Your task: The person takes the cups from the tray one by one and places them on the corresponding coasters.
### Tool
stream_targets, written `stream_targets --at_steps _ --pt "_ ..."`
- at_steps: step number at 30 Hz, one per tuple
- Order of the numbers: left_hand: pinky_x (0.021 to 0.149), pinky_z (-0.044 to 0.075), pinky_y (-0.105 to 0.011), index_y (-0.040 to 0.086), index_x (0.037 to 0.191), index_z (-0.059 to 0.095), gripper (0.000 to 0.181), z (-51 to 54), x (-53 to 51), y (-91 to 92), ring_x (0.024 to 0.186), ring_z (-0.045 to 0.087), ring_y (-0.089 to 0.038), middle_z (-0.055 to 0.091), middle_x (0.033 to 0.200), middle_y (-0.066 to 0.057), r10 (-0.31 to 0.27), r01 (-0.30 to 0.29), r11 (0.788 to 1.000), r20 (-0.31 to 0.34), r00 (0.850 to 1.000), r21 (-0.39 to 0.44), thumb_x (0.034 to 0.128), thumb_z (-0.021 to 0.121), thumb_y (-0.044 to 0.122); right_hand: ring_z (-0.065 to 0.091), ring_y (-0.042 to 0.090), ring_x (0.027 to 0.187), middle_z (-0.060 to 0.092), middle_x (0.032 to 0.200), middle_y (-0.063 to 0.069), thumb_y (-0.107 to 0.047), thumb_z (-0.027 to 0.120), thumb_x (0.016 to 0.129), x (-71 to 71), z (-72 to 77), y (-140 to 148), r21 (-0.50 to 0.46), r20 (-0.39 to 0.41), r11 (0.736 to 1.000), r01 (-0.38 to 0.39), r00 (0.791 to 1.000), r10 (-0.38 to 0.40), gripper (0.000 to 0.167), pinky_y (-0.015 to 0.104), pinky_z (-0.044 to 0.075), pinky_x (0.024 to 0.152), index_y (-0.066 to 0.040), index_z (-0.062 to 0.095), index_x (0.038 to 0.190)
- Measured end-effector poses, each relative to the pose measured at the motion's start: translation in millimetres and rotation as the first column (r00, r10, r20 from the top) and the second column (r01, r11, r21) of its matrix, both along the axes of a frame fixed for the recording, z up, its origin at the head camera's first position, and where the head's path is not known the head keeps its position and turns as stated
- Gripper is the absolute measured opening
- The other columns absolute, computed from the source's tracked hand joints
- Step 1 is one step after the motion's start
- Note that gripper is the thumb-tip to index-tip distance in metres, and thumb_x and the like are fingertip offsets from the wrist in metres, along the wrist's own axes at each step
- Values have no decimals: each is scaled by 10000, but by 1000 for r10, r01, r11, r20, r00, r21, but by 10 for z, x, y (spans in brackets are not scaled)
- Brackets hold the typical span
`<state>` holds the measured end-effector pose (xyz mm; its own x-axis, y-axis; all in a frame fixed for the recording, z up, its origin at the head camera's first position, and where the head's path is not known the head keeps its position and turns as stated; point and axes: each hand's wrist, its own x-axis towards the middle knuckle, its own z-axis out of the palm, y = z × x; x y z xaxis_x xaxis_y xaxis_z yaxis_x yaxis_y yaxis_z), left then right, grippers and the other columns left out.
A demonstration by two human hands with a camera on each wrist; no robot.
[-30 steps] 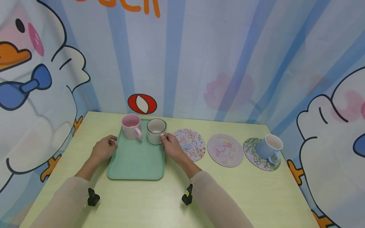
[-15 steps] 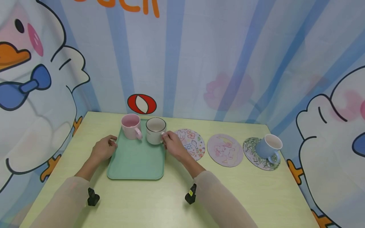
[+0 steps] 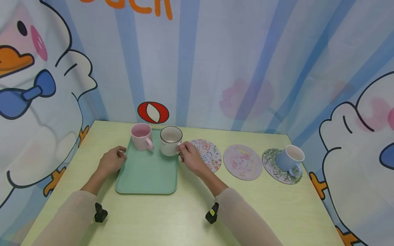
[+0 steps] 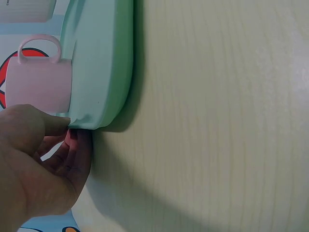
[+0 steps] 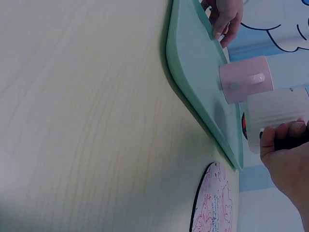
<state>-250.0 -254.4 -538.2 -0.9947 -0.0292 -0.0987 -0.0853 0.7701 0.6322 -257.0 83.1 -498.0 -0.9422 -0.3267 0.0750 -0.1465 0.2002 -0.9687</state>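
My right hand (image 3: 191, 157) grips the handle of a white mug (image 3: 170, 145) with a dark rim. In the right wrist view the white mug (image 5: 275, 108) appears raised off the green tray (image 5: 193, 58). A pink mug (image 3: 141, 138) stands upright at the tray's far left corner, its handle turned to the right. On the tray's left edge, my left hand (image 3: 112, 160) pinches the rim; the left wrist view has the thumb on top and fingers below the tray (image 4: 96, 63).
Right of the tray lie a floral round coaster (image 3: 210, 153) and a pink round coaster (image 3: 243, 162). Farther right, a blue mug (image 3: 286, 160) stands on a green-patterned coaster (image 3: 274, 171). A printed curtain (image 3: 203, 68) hangs behind the table (image 3: 246, 212).
The white mug has risen slightly and shifted right, over the tray's right edge, together with my right hand. My left hand and the tray have stayed in place.
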Motion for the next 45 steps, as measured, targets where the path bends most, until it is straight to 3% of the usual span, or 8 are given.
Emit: stream_targets --at_steps 7,14,28,34,45 --pt "820 481 -494 -50 1386 564 394 -3 -21 -5 965 622 -343 668 1157 -238 -7 7 1000 -6 1000 -3 1052 545 157 483 191 727 443 752 31 -144 355 1164 56 12 107 -23 -17 1000 0 1000 0 350 285 437 669 135 563 1124" --pt "826 480 -491 -43 1394 558 398 -9 -28 -24 971 619 -343 664 1169 -237 -2 2 1000 2 1000 -7 1051 538 158 493 170 742 481 788 38 -137 377 1159 122 74 223 17 -56 1000 21 998 -20 323 303 449 697 117 571 1111" --pt "829 486 -506 -48 1380 564 386 -3 4 -20 976 631 -351 671 1159 -236 -13 13 1000 -6 1000 -3 1053 552 155 490 251 795 464 816 73 -142 365 1162 191 96 432 -27 -54 999 38 998 -39 313 415 471 769 112 542 1112" --pt "844 484 -509 -46 1392 559 390 -14 1 -17 985 628 -352 668 1168 -237 1 -1 1000 7 1000 0 1056 548 152 454 218 780 430 800 52 -138 360 1165 214 99 513 -48 -78 997 58 995 -61 321 349 463 736 140 509 1105" --pt "854 485 -517 -48 1399 559 394 -2 1 -7 995 626 -358 664 1179 -243 6 -6 1000 9 1000 3 1059 547 151 468 412 845 437 812 85 -135 361 1166 242 127 701 -62 -93 989 133 986 -139 302 402 479 766 111 527 1110"
